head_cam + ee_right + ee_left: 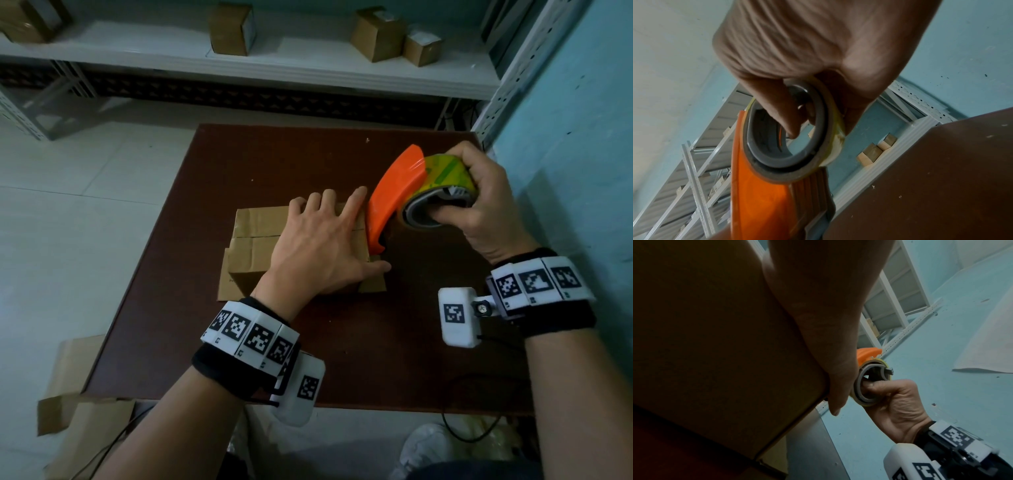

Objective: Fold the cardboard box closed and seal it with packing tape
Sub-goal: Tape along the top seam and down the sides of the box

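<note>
A small cardboard box [255,236] sits on the dark brown table [308,161], its top flaps folded shut. My left hand [322,240] lies flat on the box top with straight fingers, and the thumb runs down its right side. My right hand [479,202] grips an orange tape dispenser [394,192] holding a yellowish tape roll [445,174], with fingers curled through the roll's core. The dispenser's lower end sits at the box's right edge. In the left wrist view the box wall [715,337] fills the left and the dispenser [869,353] shows behind my thumb. The right wrist view shows the dispenser [760,203] close up.
White metal shelving [308,72] at the back carries several small cardboard boxes [376,34]. A blue wall [582,154] stands close on the right. Flattened cardboard [78,394] lies on the floor at the table's front left corner. A black cable [479,435] hangs by the front edge.
</note>
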{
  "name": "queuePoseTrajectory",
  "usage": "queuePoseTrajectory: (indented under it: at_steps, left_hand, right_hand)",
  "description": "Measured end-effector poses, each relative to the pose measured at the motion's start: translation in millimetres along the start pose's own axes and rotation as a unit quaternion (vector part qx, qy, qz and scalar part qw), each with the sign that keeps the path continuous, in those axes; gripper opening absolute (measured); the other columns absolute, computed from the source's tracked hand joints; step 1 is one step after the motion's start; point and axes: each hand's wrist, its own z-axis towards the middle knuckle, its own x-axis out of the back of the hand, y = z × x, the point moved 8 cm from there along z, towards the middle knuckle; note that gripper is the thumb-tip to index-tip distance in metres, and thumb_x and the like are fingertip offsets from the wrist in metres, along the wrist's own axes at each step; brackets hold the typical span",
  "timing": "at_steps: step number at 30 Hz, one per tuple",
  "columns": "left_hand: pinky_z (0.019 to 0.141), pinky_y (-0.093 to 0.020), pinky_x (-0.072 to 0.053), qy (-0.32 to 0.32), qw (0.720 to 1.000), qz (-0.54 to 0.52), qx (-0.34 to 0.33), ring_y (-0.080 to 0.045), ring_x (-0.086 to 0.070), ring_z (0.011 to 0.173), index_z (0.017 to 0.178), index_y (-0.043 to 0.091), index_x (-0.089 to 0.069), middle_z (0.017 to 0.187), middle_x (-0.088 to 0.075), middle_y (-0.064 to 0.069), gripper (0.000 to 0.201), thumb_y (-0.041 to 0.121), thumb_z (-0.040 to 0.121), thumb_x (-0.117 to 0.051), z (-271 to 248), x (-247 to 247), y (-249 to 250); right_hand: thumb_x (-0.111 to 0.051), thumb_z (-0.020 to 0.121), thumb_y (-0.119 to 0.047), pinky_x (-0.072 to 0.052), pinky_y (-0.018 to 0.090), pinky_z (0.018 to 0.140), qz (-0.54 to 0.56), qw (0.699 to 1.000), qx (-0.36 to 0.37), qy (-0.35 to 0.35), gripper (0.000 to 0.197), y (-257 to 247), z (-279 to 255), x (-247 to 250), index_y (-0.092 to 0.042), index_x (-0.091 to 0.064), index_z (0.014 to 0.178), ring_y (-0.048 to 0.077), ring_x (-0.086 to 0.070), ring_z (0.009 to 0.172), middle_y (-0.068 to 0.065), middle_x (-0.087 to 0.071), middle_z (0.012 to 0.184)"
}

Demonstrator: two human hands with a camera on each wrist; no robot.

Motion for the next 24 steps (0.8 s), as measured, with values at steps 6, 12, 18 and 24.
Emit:
queuePoseTrajectory:
  at_steps: [6,12,18,24]
  left_hand:
    - [0.119,-0.055,-0.026,-0.008,1.0,-0.015,-0.023,-0.031,-0.042,0.138,0.165,0.027,0.001,0.147,-0.045,-0.011,0.115,0.09,0.079,-0.044,0,-1,4]
    - [0.124,-0.055,-0.015,-0.012,0.998,-0.046,-0.029,-0.03,-0.028,0.151,0.164,0.028,-0.008,0.157,-0.039,-0.01,0.113,0.089,0.078,-0.049,1,0,4]
    - [0.127,-0.056,-0.011,-0.015,0.991,-0.118,-0.055,-0.025,-0.027,0.153,0.158,0.018,-0.031,0.159,-0.04,-0.005,0.11,0.083,0.075,-0.062,6,7,8]
    - [0.104,-0.048,-0.05,0.023,0.962,-0.272,-0.002,-0.016,-0.06,0.115,0.144,0.022,-0.043,0.133,-0.058,0.002,0.08,0.064,0.082,-0.073,19,15,5]
  right_hand:
    - [-0.069,0.072,-0.023,-0.051,0.015,0.069,0.032,0.999,-0.005,0.002,0.042,-1,1,-3,-0.003,-0.053,0.105,0.004,-0.061,0.079,0.01,-0.058,0.09]
    - [-0.068,0.072,-0.021,-0.051,0.016,0.068,0.052,0.999,-0.015,0.008,0.039,0,1,-2,-0.003,-0.054,0.103,0.005,-0.06,0.077,0.006,-0.058,0.086]
    - [-0.067,0.071,-0.02,-0.052,0.018,0.067,0.05,0.999,-0.016,0.007,0.043,4,2,-1,0.006,-0.054,0.103,0.007,-0.061,0.077,0.013,-0.06,0.088]
    - [-0.068,0.074,-0.02,-0.053,0.02,0.068,0.061,0.998,-0.019,0.001,0.039,3,3,-4,0.001,-0.053,0.103,0.008,-0.062,0.078,0.008,-0.06,0.087]
